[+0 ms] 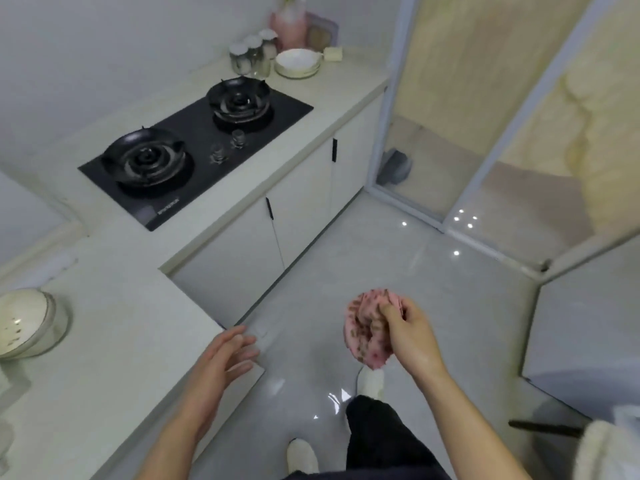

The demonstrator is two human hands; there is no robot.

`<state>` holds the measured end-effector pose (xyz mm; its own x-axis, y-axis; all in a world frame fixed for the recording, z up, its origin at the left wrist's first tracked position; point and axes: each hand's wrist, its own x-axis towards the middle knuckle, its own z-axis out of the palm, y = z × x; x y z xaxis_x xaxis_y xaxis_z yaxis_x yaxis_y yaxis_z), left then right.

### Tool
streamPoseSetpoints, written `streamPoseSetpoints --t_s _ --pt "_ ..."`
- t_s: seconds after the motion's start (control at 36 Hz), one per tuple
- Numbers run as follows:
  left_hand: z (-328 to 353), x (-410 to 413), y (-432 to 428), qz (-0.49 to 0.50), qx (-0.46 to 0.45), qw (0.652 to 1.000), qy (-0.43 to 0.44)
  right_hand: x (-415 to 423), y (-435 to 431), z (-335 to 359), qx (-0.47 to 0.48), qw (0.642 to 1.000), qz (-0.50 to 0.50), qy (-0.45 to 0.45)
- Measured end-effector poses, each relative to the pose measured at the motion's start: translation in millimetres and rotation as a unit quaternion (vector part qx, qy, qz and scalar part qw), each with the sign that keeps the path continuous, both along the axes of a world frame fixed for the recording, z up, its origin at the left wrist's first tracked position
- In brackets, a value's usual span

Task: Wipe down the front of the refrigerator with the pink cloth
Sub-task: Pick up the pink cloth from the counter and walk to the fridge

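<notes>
One hand has the goods: the right hand (412,334) grips the bunched pink cloth (363,329) above the floor (415,258). The refrigerator (585,323) stands to the right, nearer that hand, with the cloth well apart from its front. The left hand (221,358) hangs open by the surface (121,341) edge.

Open floor (415,271) ahead, counter (121,341) left, refrigerator (581,323) right

A pale L-shaped counter (121,323) runs along the wall and turns toward me. A black two-burner hob (194,157) is set into it. At the far end stand three jars (252,57), a white bowl (298,64), a pink container (289,27) and a yellowish block (333,53). Another bowl (24,323) sits at the near left. Two white slippers (302,455) stand on the glossy grey floor (433,271).
</notes>
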<state>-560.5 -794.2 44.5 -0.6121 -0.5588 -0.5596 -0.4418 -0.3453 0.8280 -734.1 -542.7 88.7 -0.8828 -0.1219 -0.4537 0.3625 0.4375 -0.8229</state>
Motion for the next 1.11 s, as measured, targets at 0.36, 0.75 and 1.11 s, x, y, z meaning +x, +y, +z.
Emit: streamPoseSetpoints --t_s 0.36,0.75,1.11 --pt "-15 -186 29 -0.06 -0.006 0.998 -0.028 -137 60 -4 0.016 0.997 -0.069 0.0" --pt "-2 -367 101 -0.149 -0.031 0.988 -0.021 -263 143 1 0.033 0.994 -0.101 0.001" --pt "-11 -523 169 -0.295 -0.038 0.954 -0.028 -345 215 -4 0.023 0.972 -0.232 -0.027"
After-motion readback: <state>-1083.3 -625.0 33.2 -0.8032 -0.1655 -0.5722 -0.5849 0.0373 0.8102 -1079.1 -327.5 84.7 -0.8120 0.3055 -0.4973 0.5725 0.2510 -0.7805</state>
